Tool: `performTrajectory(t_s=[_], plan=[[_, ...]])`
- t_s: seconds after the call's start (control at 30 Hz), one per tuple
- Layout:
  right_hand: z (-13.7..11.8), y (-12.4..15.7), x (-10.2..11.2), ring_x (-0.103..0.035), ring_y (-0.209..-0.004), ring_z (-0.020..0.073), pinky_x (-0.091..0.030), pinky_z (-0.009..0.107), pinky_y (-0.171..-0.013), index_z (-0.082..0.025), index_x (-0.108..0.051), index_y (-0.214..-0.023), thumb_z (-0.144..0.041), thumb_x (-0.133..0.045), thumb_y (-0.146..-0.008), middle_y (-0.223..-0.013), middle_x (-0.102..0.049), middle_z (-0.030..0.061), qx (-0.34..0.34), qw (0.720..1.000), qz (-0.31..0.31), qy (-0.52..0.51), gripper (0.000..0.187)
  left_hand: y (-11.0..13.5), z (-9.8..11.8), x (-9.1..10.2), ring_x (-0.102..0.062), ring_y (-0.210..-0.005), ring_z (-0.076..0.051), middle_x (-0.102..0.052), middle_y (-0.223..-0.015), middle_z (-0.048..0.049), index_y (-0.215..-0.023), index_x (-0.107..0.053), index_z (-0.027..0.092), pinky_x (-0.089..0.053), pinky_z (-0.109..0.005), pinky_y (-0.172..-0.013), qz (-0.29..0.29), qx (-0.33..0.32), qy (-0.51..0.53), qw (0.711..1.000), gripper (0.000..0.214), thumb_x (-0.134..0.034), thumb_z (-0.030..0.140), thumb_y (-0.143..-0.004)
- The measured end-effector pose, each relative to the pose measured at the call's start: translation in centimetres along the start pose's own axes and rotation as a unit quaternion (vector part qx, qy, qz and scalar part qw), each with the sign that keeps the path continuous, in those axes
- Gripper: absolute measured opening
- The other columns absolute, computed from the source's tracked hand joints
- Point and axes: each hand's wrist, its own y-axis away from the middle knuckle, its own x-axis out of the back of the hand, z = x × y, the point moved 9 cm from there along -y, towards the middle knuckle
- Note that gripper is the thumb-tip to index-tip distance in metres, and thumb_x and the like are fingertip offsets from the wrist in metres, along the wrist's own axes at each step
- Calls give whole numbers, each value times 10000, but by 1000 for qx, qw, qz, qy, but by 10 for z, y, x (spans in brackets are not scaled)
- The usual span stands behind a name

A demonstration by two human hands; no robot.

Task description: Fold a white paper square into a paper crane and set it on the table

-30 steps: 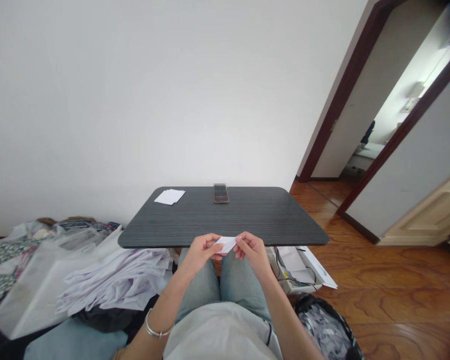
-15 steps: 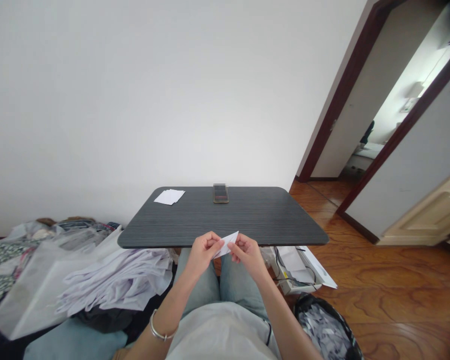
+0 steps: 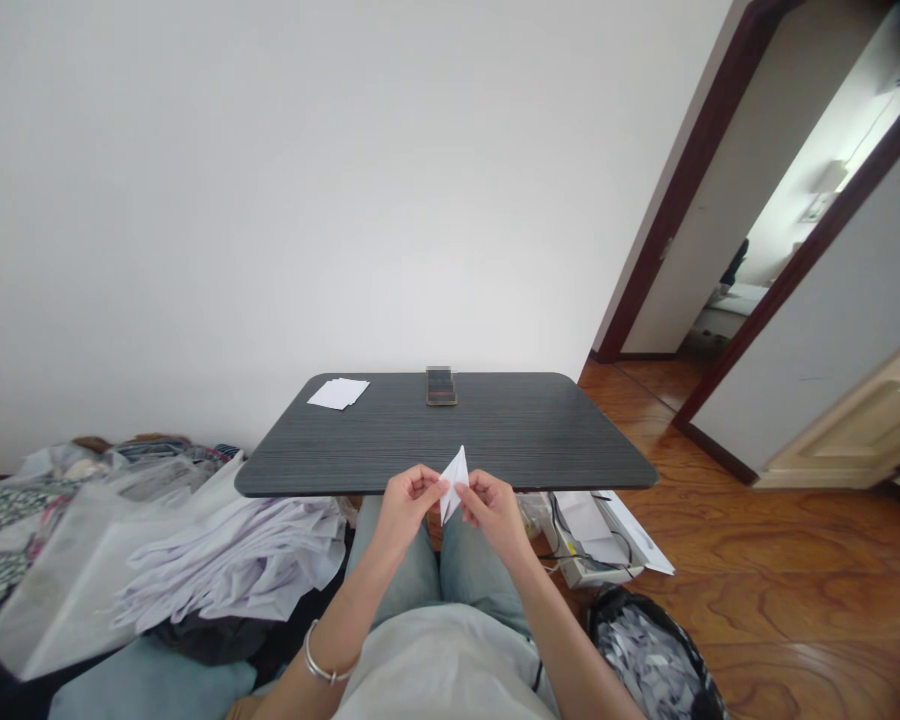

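Both hands pinch a small folded white paper [image 3: 454,477] over my lap, just in front of the near edge of the dark table [image 3: 540,440]. My left hand [image 3: 406,508] grips its left side with closed fingers. My right hand [image 3: 493,510] grips its right side the same way. The paper stands upright with a pointed tip upward. A small stack of white paper sheets [image 3: 338,393] lies at the table's far left. A phone [image 3: 440,385] lies at the far middle.
Piled white cloth and bags [image 3: 217,560] lie on the left beside my knees. A box with papers [image 3: 596,535] and a black bin bag of shreds [image 3: 656,660] sit on the wooden floor to the right. An open doorway [image 3: 780,250] is at the right.
The folded paper has turned from lying flat between my fingers to standing upright with its point up. Both hands moved slightly closer together.
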Motion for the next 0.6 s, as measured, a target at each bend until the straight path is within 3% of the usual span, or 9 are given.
performTrajectory(t_s=[0.37,0.6], plan=[[-4,3,2,-381,-409,85,-290,199,-411,-196,-466,-627,-440,-546,-796,-469,-439,-59,27,999,27,21,308,-1,-1,-3,-443,-491,-73,-523,-545,40,-678,-540,143,-352,-191,-483,-20,-13,2,1000,238,-688,327,-656],[-7,3,7,-409,-454,93,-313,195,-417,-191,-491,-637,-384,-577,-783,-517,-463,-48,47,997,53,40,256,0,4,5,-436,-505,-69,-481,-596,56,-721,-488,165,-332,-179,-464,45,-52,2,998,237,-681,291,-664]])
